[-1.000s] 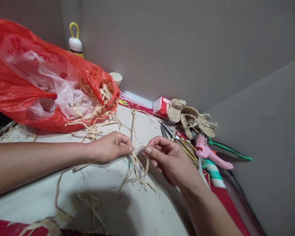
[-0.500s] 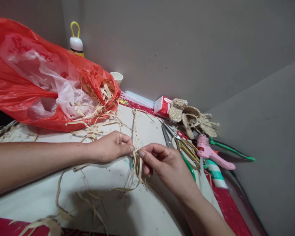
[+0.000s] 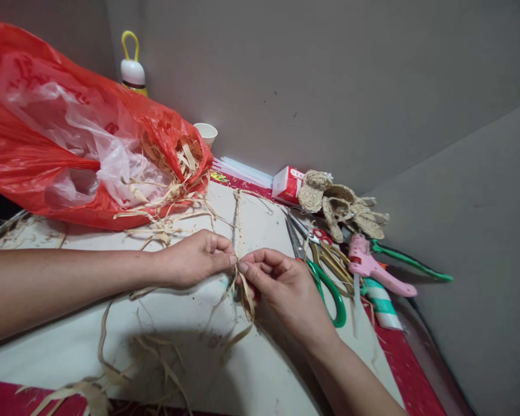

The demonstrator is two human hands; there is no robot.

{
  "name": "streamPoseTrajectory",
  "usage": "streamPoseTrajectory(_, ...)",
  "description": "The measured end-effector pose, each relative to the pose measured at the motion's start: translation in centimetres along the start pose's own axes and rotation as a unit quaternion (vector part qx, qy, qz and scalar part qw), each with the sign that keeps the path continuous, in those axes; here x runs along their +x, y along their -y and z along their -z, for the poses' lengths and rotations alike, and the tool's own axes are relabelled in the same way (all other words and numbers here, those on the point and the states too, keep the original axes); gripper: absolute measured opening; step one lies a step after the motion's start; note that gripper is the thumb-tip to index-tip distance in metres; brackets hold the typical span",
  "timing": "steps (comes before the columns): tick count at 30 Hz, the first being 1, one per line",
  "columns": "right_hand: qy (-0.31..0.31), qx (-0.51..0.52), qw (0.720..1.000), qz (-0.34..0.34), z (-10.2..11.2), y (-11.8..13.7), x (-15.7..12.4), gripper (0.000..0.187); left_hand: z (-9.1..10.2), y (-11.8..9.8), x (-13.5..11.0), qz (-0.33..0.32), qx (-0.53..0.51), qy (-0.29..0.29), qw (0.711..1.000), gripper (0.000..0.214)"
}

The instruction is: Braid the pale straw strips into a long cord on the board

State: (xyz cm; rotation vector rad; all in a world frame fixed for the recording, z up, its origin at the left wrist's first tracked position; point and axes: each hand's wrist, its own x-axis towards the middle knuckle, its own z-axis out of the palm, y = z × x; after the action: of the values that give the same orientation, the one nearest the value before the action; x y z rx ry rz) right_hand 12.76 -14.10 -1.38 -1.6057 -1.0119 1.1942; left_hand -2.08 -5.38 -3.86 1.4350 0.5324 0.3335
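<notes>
A thin braided cord of pale, straw-like strips (image 3: 239, 225) runs down the white board (image 3: 190, 341), its loose strip ends hanging below my fingers. My left hand (image 3: 201, 257) comes in from the left, thumb and forefinger pinched on the cord at its lower end. Close against it, my right hand (image 3: 279, 283) pinches the strips between thumb and forefinger, its other fingers curled beneath. The fingertips of both hands nearly touch. Just what lies between them is partly hidden.
A red plastic bag (image 3: 82, 173) spills fibre strips at left. Behind are a bottle (image 3: 133, 74), a paper cup (image 3: 206, 133) and glue sticks (image 3: 245, 171). At right lie a red-white box (image 3: 286, 185), woven pieces (image 3: 338, 202), green-handled scissors (image 3: 331, 292), a pink glue gun (image 3: 379, 270) and pliers-like green handles (image 3: 411, 263).
My right hand has moved slightly left, closer to my left fingertips, and the green scissor handles show more. The loose strip ends have shifted. My left hand stays nearly in place.
</notes>
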Motion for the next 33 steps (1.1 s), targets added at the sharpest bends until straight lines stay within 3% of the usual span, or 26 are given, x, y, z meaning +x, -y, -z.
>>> streamPoseTrajectory(5, 0.022, 0.043, 0.998, -0.029, 0.3, -0.1, 0.2, 0.030, -0.1, 0.0, 0.0, -0.008, -0.019, 0.019, 1.000, 0.024)
streamPoseTrajectory(11, 0.045, 0.077, 0.996, -0.003, 0.8, -1.4, 1.0, 0.022, 0.0, -0.2, 0.0, -0.016, 0.004, 0.011, 1.000, 0.025)
streamPoseTrajectory(16, 0.060, 0.121, 0.990, -0.031, 0.7, -1.7, 1.3, 0.027, 0.0, -0.3, 0.1, -0.003, -0.009, 0.008, 1.000, 0.025)
streamPoseTrajectory(20, 0.102, 0.042, 0.993, -0.041, 0.5, -1.4, 0.8, 0.021, -0.1, -0.4, 0.0, 0.001, -0.014, 0.006, 1.000, 0.025)
streamPoseTrajectory(25, 0.040, -0.112, 0.993, 0.022, -0.1, -0.7, 0.1, 0.030, -0.1, -0.6, -0.2, 0.022, -0.017, 0.000, 1.000, 0.027)
streamPoseTrajectory(33, 0.037, -0.136, 0.989, 0.041, 0.0, -0.6, 0.0, 0.028, 0.2, -0.5, 0.0, 0.011, 0.012, 0.004, 1.000, 0.023)
